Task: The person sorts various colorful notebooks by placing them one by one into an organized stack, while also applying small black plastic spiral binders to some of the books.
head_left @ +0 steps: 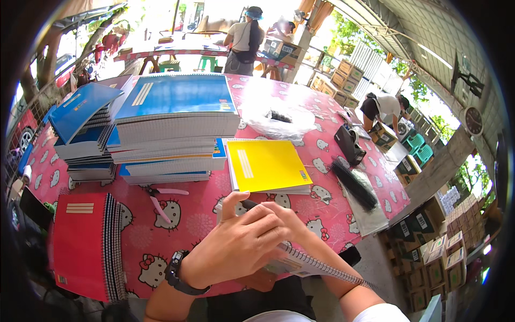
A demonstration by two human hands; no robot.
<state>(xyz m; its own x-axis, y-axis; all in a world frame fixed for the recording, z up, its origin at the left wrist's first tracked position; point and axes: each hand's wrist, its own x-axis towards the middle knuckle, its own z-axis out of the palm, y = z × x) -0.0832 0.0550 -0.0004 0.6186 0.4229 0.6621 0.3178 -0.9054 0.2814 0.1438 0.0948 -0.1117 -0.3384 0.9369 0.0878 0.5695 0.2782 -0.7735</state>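
A spiral notebook [296, 264] is held tilted in front of my body, and its dark wire coil runs past the edge toward my right forearm. My left hand [238, 239], with a black watch at the wrist, is closed over the notebook's upper end. My right hand [289, 219] is closed at the same end, its fingers partly hidden behind the left. A short dark piece [249, 204] shows between the hands. Just beyond them lies a yellow notebook [268, 165] on a small pile. Pink-handled pliers [163, 201] rest to the left of my hands.
Tall stacks of blue notebooks [174, 99] stand at the back left, red spiral notebooks [80, 241] at the near left. Right of centre lie a bundle of black coils [354, 185] and a black device [350, 145]. Cardboard boxes [424, 231] crowd the right. Other people work farther off.
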